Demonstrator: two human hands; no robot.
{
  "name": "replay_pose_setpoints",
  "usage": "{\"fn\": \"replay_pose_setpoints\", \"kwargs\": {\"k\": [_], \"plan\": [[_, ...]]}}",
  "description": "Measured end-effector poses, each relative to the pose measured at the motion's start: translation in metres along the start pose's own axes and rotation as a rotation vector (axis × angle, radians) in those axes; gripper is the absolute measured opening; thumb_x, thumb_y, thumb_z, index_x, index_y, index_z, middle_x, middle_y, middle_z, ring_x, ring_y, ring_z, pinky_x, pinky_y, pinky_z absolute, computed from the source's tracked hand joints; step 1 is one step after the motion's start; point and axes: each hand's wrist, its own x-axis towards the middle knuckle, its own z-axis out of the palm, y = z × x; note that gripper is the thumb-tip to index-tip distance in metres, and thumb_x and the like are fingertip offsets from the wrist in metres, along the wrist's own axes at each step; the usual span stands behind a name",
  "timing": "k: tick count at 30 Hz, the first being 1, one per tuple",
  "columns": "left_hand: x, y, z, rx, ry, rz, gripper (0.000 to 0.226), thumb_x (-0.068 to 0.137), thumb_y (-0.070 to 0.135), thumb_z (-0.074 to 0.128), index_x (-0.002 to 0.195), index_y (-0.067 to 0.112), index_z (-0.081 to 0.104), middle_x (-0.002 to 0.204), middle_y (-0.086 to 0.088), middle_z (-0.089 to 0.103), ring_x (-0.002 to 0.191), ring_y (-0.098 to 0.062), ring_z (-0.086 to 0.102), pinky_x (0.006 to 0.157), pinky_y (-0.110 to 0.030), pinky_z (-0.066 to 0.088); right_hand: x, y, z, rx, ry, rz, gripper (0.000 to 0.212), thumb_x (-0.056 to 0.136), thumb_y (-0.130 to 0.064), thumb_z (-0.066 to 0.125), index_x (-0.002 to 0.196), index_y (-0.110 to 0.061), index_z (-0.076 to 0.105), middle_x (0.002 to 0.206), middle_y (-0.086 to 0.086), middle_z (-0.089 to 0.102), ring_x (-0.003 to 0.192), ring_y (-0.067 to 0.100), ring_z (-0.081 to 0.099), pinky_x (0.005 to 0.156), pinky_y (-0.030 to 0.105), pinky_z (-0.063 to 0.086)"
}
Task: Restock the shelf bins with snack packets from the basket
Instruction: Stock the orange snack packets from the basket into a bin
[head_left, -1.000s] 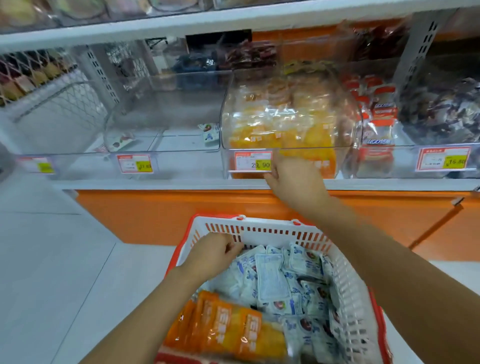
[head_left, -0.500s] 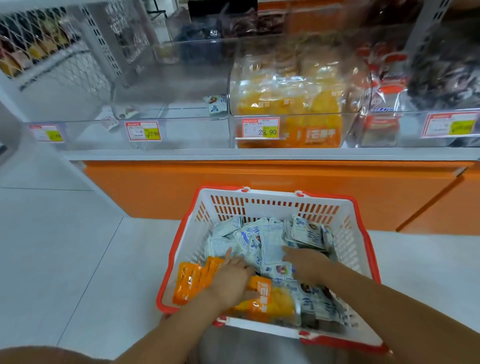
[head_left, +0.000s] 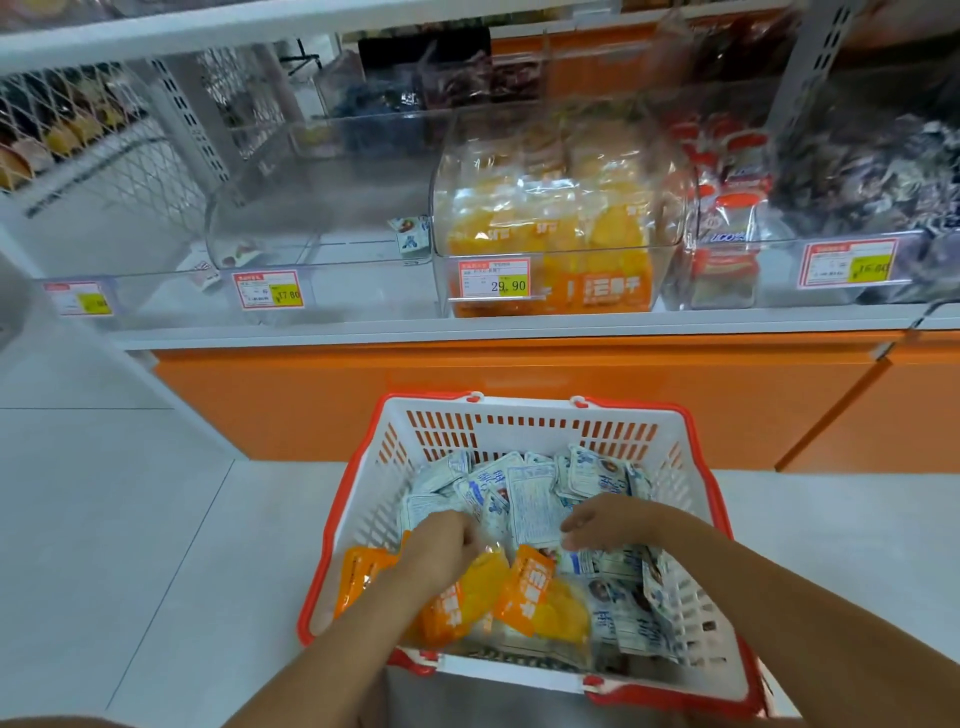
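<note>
Clear shelf bins (head_left: 322, 218) stand above and ahead of both hands. The red-rimmed basket (head_left: 519, 431) surrounds them, holding white-blue packets (head_left: 535, 499) beneath the right hand (head_left: 608, 522), whose fingers curl downward, grip impossible to tell. The left hand (head_left: 441, 545) pinches an orange packet (head_left: 467, 597) by its clear top edge.

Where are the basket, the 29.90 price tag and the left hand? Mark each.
basket (head_left: 524, 440): head view, far white wall.
29.90 price tag (head_left: 494, 279): head view, middle.
left hand (head_left: 441, 545): head view, its back.
</note>
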Motion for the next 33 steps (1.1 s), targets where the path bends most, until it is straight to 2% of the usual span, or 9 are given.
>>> {"fn": "replay_pose_setpoints", "kwargs": {"k": [4, 7, 9, 12, 15, 18, 21, 26, 33], "plan": [[-0.009, -0.007, 0.011, -0.114, 0.02, -0.02, 0.007, 0.089, 0.02, 0.062, 0.094, 0.016, 0.066, 0.094, 0.001, 0.069, 0.086, -0.01, 0.062, 0.069, -0.02, 0.043, 0.007, 0.006, 0.036, -0.228, -0.044, -0.025, 0.053, 0.081, -0.028, 0.072, 0.13, -0.014, 0.056, 0.12, 0.004, 0.062, 0.109, 0.022, 0.059, 0.09, 0.029, 0.046], [-0.01, -0.005, 0.011, -0.125, 0.006, -0.031, 0.01, 0.089, 0.018, 0.062, 0.098, 0.016, 0.067, 0.098, 0.002, 0.07, 0.09, -0.011, 0.063, 0.076, -0.021, 0.048, 0.014, 0.008, 0.058, -0.258, 0.049, -0.039, 0.021, 0.074, -0.019, 0.078, 0.087, -0.02, 0.061, 0.087, -0.007, 0.056, 0.088, 0.012, 0.054, 0.069, 0.021, 0.04], [-0.009, -0.007, 0.012, -0.127, -0.012, -0.042, 0.013, 0.089, 0.018, 0.062, 0.101, 0.017, 0.066, 0.101, 0.002, 0.069, 0.091, -0.01, 0.062, 0.075, -0.021, 0.048, 0.017, 0.007, 0.058, -0.267, 0.07, -0.029, 0.026, 0.074, -0.014, 0.077, 0.068, -0.022, 0.054, 0.076, -0.009, 0.056, 0.081, 0.011, 0.055, 0.071, 0.023, 0.043], [-0.007, -0.006, 0.008, -0.17, -0.071, -0.051, 0.028, 0.09, 0.021, 0.062, 0.117, 0.019, 0.062, 0.115, 0.003, 0.063, 0.098, -0.006, 0.058, 0.078, -0.015, 0.047, 0.012, -0.005, 0.036, -0.272, 0.033, -0.105, 0.023, 0.076, -0.012, 0.077, 0.065, -0.013, 0.057, 0.077, 0.002, 0.062, 0.07, 0.01, 0.055, 0.07, 0.026, 0.045], [-0.002, 0.007, -0.012, -0.277, -0.193, 0.009, 0.034, 0.091, 0.016, 0.06, 0.125, 0.018, 0.059, 0.129, 0.006, 0.055, 0.116, -0.008, 0.053, 0.088, -0.011, 0.043, -0.011, -0.036, -0.005, -0.231, 0.019, -0.182, 0.027, 0.08, -0.009, 0.073, 0.067, -0.024, 0.055, 0.072, -0.014, 0.055, 0.066, -0.002, 0.049, 0.063, 0.014, 0.039], [0.0, 0.027, -0.048, -0.519, -0.294, 0.087, 0.033, 0.081, -0.003, 0.061, 0.099, 0.023, 0.072, 0.11, 0.0, 0.069, 0.109, -0.018, 0.063, 0.1, -0.038, 0.047, -0.042, -0.07, -0.056, -0.182, 0.098, -0.238, 0.016, 0.08, -0.008, 0.072, 0.077, -0.02, 0.063, 0.066, -0.018, 0.058, 0.062, -0.007, 0.053, 0.058, 0.009, 0.038], [-0.003, 0.055, -0.09, -0.661, -0.311, 0.15, 0.027, 0.086, -0.004, 0.054, 0.102, 0.01, 0.07, 0.1, -0.008, 0.069, 0.098, -0.016, 0.068, 0.097, -0.034, 0.05, -0.08, -0.1, -0.113, -0.171, 0.205, -0.279, 0.018, 0.077, -0.009, 0.076, 0.076, -0.024, 0.066, 0.053, -0.022, 0.061, 0.052, -0.012, 0.053, 0.052, 0.009, 0.037], [-0.018, 0.114, -0.153, -0.819, -0.037, 0.279, 0.014, 0.094, 0.016, 0.055, 0.092, 0.011, 0.068, 0.082, 0.001, 0.074, 0.076, -0.008, 0.069, 0.073, -0.019, 0.053, -0.138, -0.146, -0.173, -0.116, 0.362, -0.392, 0.018, 0.07, -0.013, 0.082, 0.079, -0.022, 0.07, 0.061, -0.016, 0.067, 0.062, -0.007, 0.06, 0.061, 0.011, 0.044], [0.003, 0.174, -0.206, -0.891, 0.411, 0.414, 0.015, 0.091, 0.025, 0.059, 0.08, 0.021, 0.068, 0.075, 0.009, 0.073, 0.076, -0.007, 0.07, 0.074, -0.025, 0.055, -0.19, -0.16, -0.236, -0.032, 0.55, -0.474, 0.026, 0.07, -0.025, 0.079, 0.088, -0.011, 0.067, 0.08, 0.006, 0.073, 0.073, 0.015, 0.069, 0.077, 0.033, 0.056]]}}
